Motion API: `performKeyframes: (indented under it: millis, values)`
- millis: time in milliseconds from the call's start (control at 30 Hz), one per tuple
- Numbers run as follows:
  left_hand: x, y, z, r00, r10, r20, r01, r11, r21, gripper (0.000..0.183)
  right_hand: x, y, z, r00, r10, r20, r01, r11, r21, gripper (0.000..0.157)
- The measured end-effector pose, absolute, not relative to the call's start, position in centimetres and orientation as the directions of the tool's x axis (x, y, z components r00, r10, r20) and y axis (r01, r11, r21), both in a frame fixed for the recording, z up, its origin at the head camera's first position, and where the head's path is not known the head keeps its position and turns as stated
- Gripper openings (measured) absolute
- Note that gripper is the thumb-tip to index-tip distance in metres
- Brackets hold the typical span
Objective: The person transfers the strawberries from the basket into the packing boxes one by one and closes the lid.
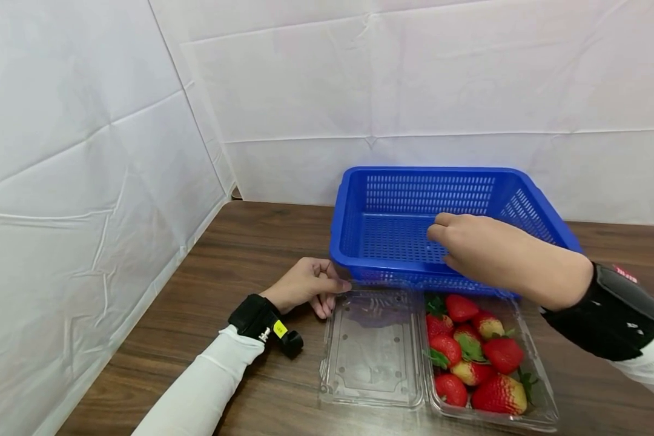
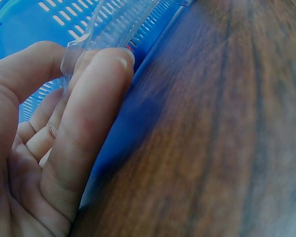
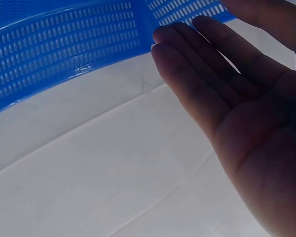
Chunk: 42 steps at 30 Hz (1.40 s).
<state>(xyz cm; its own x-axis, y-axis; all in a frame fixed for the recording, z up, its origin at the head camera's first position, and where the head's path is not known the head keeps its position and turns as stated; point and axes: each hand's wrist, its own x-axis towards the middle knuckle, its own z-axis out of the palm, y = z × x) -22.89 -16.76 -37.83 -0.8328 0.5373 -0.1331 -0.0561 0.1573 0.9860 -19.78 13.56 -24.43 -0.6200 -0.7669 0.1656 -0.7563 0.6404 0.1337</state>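
Observation:
A clear plastic clamshell box lies unfolded on the table, its flat lid (image 1: 378, 357) to the left of the half filled with strawberries (image 1: 476, 357). At the lid's far left corner my left hand (image 1: 310, 284) pinches the thin clear rim (image 2: 96, 37) between thumb and fingers. Behind the box stands a blue plastic basket (image 1: 354, 264) with slotted walls. Over the basket's right part reaches my right hand (image 1: 471, 245), palm down. Its fingers are loosely extended with nothing between them in the right wrist view.
The dark wood table (image 1: 240, 242) ends at a white cloth (image 1: 305, 109) hanging along the back and left sides. Green leafy tops stick out among the strawberries. The basket's front wall stands right at the far edge of the clamshell.

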Motion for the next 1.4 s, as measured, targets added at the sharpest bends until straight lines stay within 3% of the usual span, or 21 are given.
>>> performKeyframes:
  millis: [433,733,1400]
  values:
    - [-22.9,-16.9,-37.9,-0.829,0.544,-0.126,-0.055,0.144,0.988,0.022,-20.4,11.9,-23.5,-0.593,-0.801,0.075,-0.782,0.596,0.180,0.022]
    - [-22.9,-16.9,-37.9,-0.829,0.545,-0.122,-0.051,0.145,0.988,0.021,-21.4,11.1,-23.3,-0.599,-0.801,0.013,-0.795,0.596,0.113,0.034]
    - [-23.0,-16.6,-37.9,-0.827,0.547,-0.128,-0.048,0.158,0.986,0.022,-24.0,8.9,-24.4,-0.590,-0.797,-0.125,-0.799,0.599,-0.046,0.025]
